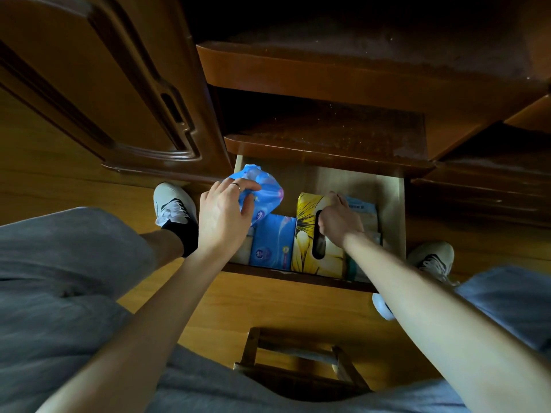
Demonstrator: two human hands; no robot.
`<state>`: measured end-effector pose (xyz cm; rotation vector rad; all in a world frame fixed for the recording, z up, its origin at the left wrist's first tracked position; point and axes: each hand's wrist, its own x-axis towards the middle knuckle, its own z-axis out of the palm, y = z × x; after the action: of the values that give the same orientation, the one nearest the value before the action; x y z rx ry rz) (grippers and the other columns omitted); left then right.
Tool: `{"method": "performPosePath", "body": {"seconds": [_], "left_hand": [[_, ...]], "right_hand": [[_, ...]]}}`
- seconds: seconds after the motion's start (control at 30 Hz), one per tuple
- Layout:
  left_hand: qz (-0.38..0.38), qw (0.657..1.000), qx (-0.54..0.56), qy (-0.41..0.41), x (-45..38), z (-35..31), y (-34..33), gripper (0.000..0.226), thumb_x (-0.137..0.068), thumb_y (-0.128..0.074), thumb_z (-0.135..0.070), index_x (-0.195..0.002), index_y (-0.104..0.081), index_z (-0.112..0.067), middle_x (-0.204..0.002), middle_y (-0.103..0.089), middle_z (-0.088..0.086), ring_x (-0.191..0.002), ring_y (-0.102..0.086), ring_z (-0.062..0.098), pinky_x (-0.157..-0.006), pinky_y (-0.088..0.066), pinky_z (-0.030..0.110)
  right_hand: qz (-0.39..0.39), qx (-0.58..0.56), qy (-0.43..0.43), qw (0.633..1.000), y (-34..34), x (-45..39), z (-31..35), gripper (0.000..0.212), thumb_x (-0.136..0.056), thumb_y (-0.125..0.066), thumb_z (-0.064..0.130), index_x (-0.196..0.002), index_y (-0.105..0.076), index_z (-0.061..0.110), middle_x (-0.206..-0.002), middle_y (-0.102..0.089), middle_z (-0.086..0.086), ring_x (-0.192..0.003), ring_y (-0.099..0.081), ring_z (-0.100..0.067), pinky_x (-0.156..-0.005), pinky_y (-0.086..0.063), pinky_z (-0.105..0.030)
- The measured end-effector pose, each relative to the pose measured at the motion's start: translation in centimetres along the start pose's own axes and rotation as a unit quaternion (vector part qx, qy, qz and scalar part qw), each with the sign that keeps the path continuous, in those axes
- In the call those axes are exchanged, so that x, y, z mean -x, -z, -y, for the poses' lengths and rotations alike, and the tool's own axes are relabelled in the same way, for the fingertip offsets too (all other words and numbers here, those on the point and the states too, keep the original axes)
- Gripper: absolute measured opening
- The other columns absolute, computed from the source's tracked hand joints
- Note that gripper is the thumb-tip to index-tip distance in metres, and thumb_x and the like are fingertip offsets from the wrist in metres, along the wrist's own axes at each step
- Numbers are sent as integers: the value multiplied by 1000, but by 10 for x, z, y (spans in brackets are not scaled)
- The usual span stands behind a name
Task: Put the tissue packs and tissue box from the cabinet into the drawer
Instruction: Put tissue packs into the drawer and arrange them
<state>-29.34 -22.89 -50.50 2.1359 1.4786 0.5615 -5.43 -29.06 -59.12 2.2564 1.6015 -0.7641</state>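
**A:** Start with the hands. What have I got?

**B:** My left hand [224, 217] grips a crumpled blue tissue pack [262, 189], held over the back left of the open drawer [398, 222]. My right hand [338, 219] is down inside, fingers curled over the top of the yellow tissue box [308, 234], which stands near the middle of the drawer.

**A:** So the box is already in?

**B:** It sits within the drawer walls, yes, though my hand is on it, so I judge it as being settled, not released. Just left of it, touching, lies a second blue tissue pack [272, 242]. Right of the box there's a pale pack [365, 213], mostly hidden behind my wrist; I can't tell what it is.

**A:** And what's left?

**B:** The pack in my left hand has to go down. The cabinet shelves [328, 123] above the drawer look bare where I can see, but the upper part is dark. I'd call this nearly done.
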Motion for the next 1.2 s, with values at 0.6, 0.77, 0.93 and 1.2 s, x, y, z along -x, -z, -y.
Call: {"method": "performPosePath", "body": {"seconds": [0.6, 0.77, 0.93, 1.2], "left_hand": [[3, 1000, 12, 7, 0, 1, 0, 18, -95, -62, -15, -106, -71, -25, -109, -69, -5, -103, -59, 19, -89, -45, 41], [0, 1000, 17, 0, 0, -1, -1, 18, -95, -62, -15, -107, -71, -25, -109, -69, -4, -103, -59, 19, -89, -47, 43], [13, 1000, 5, 15, 0, 7, -5, 18, -95, -61, -16, -107, -71, -26, -108, -69, -5, -103, -59, 18, -89, -45, 40], [13, 1000, 11, 6, -6, 1, -1, 18, -94, -62, -15, -107, -72, -24, -105, -69, -4, -101, -59, 20, -87, -49, 44]], "right_hand": [[-56, 129, -58, 988, -23, 11, 11, 14, -87, -74, 24, -89, -62, 17, -167, 5, -19, -155, 6, -44, -115, -32, -60], [-93, 135, -105, 981, -25, 5, 18, 13, -95, -66, 18, -82, -67, 14, -167, -1, -18, -155, -1, -41, -119, -28, -56], [-89, 134, -107, 981, -39, -3, 22, 13, -98, -62, 16, -102, -71, 8, -165, -11, -19, -155, -9, -40, -120, -28, -57], [-103, 52, -6, 993, -15, 5, 9, 16, -86, -71, 25, -73, -71, 17, -162, -25, -13, -157, -2, -34, -122, -13, -65]]}}
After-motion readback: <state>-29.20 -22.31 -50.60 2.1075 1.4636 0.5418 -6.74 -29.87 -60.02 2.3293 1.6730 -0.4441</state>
